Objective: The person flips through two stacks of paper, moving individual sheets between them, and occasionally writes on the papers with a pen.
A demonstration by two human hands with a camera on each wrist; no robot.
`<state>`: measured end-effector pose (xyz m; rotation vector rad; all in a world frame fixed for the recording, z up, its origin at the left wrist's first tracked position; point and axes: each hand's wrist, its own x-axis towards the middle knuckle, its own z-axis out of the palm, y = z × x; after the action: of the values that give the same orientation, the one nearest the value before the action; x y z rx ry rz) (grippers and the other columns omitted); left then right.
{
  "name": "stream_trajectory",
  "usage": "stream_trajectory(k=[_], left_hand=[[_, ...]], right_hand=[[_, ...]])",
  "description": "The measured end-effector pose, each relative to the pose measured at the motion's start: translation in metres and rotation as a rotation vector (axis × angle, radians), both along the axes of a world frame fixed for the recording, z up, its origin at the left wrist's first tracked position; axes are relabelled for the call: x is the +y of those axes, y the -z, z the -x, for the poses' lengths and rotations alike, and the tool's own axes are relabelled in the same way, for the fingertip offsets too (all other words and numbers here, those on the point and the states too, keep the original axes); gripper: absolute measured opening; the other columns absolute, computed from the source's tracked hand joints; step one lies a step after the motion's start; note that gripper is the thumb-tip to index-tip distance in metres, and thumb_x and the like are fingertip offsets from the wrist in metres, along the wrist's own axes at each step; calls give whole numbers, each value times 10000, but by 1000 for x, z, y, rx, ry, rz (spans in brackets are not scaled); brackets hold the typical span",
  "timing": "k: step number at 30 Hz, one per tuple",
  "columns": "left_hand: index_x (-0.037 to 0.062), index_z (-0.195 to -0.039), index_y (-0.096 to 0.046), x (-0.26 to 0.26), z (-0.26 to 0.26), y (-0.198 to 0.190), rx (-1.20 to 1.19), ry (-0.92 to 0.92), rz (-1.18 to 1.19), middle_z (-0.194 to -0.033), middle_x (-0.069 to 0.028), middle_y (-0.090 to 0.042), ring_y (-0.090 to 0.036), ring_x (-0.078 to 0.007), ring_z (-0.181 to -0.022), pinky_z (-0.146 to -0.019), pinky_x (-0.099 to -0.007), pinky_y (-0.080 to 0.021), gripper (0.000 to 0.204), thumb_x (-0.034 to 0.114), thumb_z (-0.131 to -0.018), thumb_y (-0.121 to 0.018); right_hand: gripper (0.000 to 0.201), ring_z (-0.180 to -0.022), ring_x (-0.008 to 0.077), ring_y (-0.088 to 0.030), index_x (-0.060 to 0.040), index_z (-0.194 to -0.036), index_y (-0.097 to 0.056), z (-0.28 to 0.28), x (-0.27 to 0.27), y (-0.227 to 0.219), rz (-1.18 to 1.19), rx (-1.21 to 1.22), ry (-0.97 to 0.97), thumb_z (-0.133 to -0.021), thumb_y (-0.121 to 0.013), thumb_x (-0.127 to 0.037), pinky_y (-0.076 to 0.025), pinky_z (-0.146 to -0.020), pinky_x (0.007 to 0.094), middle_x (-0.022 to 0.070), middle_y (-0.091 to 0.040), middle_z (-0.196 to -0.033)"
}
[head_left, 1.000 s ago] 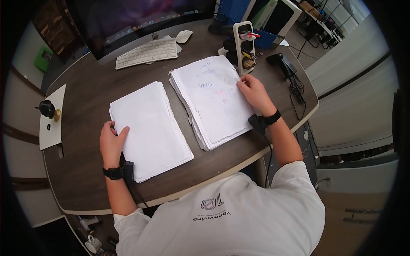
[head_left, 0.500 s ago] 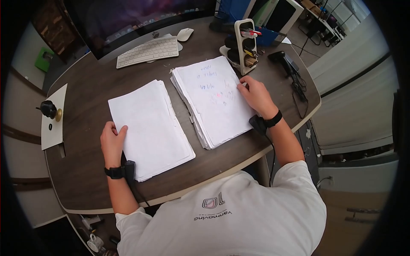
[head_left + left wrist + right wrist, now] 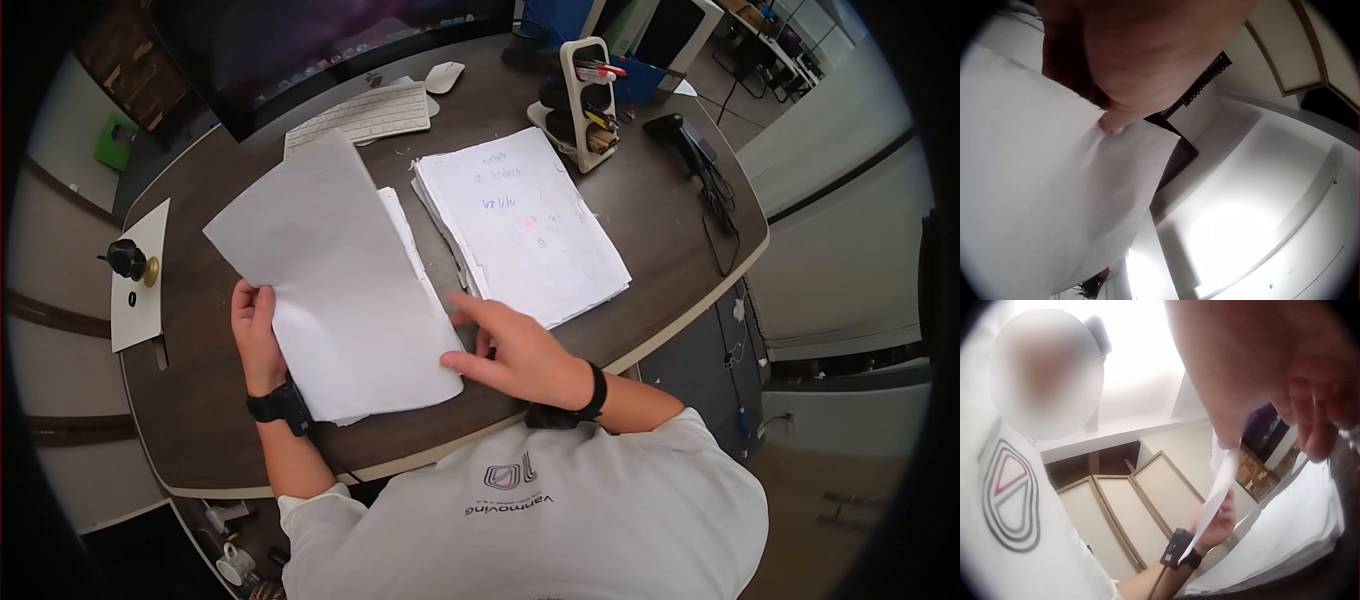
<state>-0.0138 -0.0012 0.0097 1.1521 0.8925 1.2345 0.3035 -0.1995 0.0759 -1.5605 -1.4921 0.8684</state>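
Note:
My left hand (image 3: 258,345) pinches the left edge of a white paper sheet (image 3: 315,245) between thumb and fingers. The sheet's far end is lifted and bowed above the left paper stack (image 3: 403,222), covering most of it. In the left wrist view the thumb presses a crease into the sheet (image 3: 1029,181). My right hand (image 3: 515,350) is at the near right corner of the sheet, its thumb right at the edge and its fingers extended over the gap between stacks. Beside it lies the right paper stack (image 3: 520,225), whose top page has faint handwriting.
A keyboard (image 3: 370,115) and mouse (image 3: 444,77) sit before the monitor (image 3: 330,50). A pen holder (image 3: 580,105) stands beyond the right stack. A black corded device (image 3: 685,145) lies at the desk's right side, a white board (image 3: 145,285) at its left.
The right hand has left the right stack's far edge and come across to the left stack. The left hand has lifted the top sheet, which lay flat before.

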Motion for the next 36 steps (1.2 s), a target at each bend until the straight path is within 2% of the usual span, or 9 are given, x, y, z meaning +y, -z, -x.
stream_trajectory(k=[7, 8, 12, 19, 21, 26, 28, 31, 36], left_hand=[[-18, -1343, -595, -17, -15, -18, -189, 196, 91, -1212, -74, -696, -650, -162, -1111, -1003, -363, -525, 296, 61, -1057, -605], [-24, -1365, -597, -17, -15, -6, -165, 132, 146, -1165, -61, -711, -676, -140, -1024, -886, -326, -557, 332, 114, -1065, -636], [-4, -1295, -650, -7, -10, 9, 42, 129, 77, -1000, -15, -727, -653, -63, -775, -607, -229, -484, 280, 177, -1082, -669], [-6, -1170, -702, -4, -18, 1, 244, 53, 44, -852, 7, -692, -629, -82, -719, -634, -242, -489, 209, 179, -1074, -681], [-5, -1194, -703, 4, -8, 19, 669, -157, -152, -866, 4, -686, -607, -105, -724, -662, -259, -499, 219, 160, -1050, -698], [15, -1264, -695, -4, -12, 6, 1036, -208, -193, -1021, -84, -588, -600, -220, -918, -832, -382, -532, 484, 268, -883, -853], [20, -1267, -693, -8, -16, 1, 1077, -207, -201, -1017, -85, -592, -602, -227, -908, -823, -385, -532, 497, 273, -873, -860], [29, -1261, -690, -9, -15, 1, 1125, -188, -207, -1015, -85, -597, -605, -239, -896, -809, -392, -531, 513, 285, -855, -871], [29, -1232, -687, -7, -15, 5, 1132, -191, -218, -1015, -83, -600, -607, -246, -891, -796, -398, -530, 505, 298, -848, -876]], right_hand=[[209, -667, 169, -595, -8, -1028, -689, -8, -6, -3, -67, 95, -76, -987, -732, -208, -497, -628, 326, 86, -677, -840], [176, -643, 159, -567, -3, -963, -668, -16, -11, -10, 33, 126, -95, -987, -707, -173, -476, -610, 320, 79, -651, -795], [116, -710, 31, -505, -4, -1001, -679, -42, -26, -22, 114, 112, 36, -1017, -684, -118, -432, -618, 246, -22, -624, -829], [134, -845, 42, -659, -20, -1116, -704, -108, -18, 7, -17, 767, 459, -1065, -683, -142, -538, -755, 228, 7, -723, -980], [151, -834, 75, -684, -6, -1133, -699, -132, -15, 3, -51, 781, 555, -1066, -682, -140, -562, -766, 248, 30, -738, -1002], [223, -804, 88, -683, 31, -1178, -696, -165, -8, 16, -64, 489, 632, -1055, -685, -155, -549, -739, 248, 31, -747, -964], [272, -755, 92, -657, 36, -1211, -706, -166, -11, 20, -12, 2, 664, -1025, -703, -163, -527, -698, 266, 43, -735, -860], [310, -716, 110, -636, 11, -1247, -713, -155, -11, 21, -54, -252, 669, -995, -717, -169, -518, -678, 300, 69, -697, -775], [330, -740, 274, -689, -57, -1282, -719, -149, -13, 27, -67, -382, 713, -990, -721, -211, -553, -728, 384, 165, -705, -829]])
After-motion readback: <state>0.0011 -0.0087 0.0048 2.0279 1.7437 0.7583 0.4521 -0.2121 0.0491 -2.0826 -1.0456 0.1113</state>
